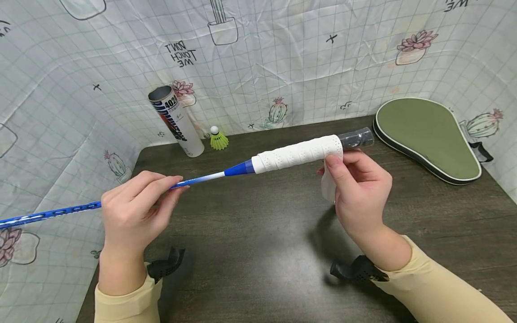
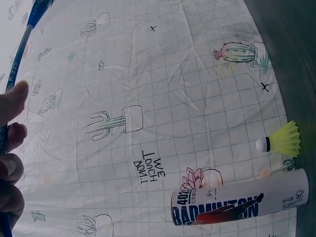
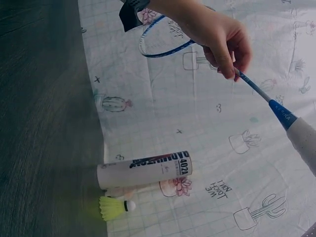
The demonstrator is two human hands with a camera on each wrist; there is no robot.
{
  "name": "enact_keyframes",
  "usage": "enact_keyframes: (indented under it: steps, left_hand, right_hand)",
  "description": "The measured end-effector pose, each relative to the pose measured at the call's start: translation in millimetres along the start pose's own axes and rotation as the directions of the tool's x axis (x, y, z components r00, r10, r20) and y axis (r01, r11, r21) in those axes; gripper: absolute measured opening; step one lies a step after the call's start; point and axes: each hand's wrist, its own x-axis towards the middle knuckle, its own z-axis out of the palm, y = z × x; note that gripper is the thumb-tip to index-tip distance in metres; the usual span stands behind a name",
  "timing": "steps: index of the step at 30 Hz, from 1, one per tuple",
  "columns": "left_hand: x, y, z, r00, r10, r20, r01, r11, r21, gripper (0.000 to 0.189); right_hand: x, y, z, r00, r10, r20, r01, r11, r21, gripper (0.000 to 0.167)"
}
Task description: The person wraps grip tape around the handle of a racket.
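Note:
A blue badminton racket (image 1: 208,177) hangs above the table, tilted so its handle end sits higher in the head view. My left hand (image 1: 135,211) pinches the shaft between thumb and fingers. White perforated grip tape (image 1: 299,154) is wound in overlapping turns along the handle, from the blue cone towards the butt. Past the last turn, the butt end (image 1: 357,138) shows under clear plastic. Thumb and fingers of my right hand (image 1: 361,188) pinch the tape at that turn, and a loose tail of it dangles below. The racket's hoop (image 3: 170,52) shows in the right wrist view.
A badminton shuttlecock tube (image 1: 177,123) stands at the back left of the dark table (image 1: 250,251), beside a yellow shuttlecock (image 1: 219,140). An olive racket case (image 1: 428,134) lies at the back right. Patterned cloth (image 1: 307,67) hangs behind and along the sides.

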Motion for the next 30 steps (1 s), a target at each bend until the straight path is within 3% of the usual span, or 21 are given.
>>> enact_keyframes:
  steps: [7,13,20,30]
  left_hand:
    - [-0.9,0.3,-1.5,1.000,-0.016,-0.015,0.017,0.999,0.028,0.024]
    - [-2.3,-4.1,-2.8,1.000,-0.015,0.009,0.014,0.999,0.040,0.026]
    - [-3.4,-6.0,-3.3,0.999,0.001,0.041,-0.002,1.000,0.013,0.026]
    - [-1.7,-7.0,-2.6,0.999,0.012,0.036,-0.011,1.000,-0.027,0.023]
  right_hand:
    - [-0.4,0.6,1.4,1.000,-0.011,0.015,0.011,1.000,0.006,0.007]
    - [-0.8,0.6,1.5,0.998,-0.022,0.054,0.022,1.000,0.012,0.006]
    - [-0.1,1.0,1.5,0.999,-0.028,0.041,0.028,1.000,-0.008,0.009]
    - [1.5,1.8,2.5,0.999,-0.027,0.036,0.026,0.999,0.027,0.011]
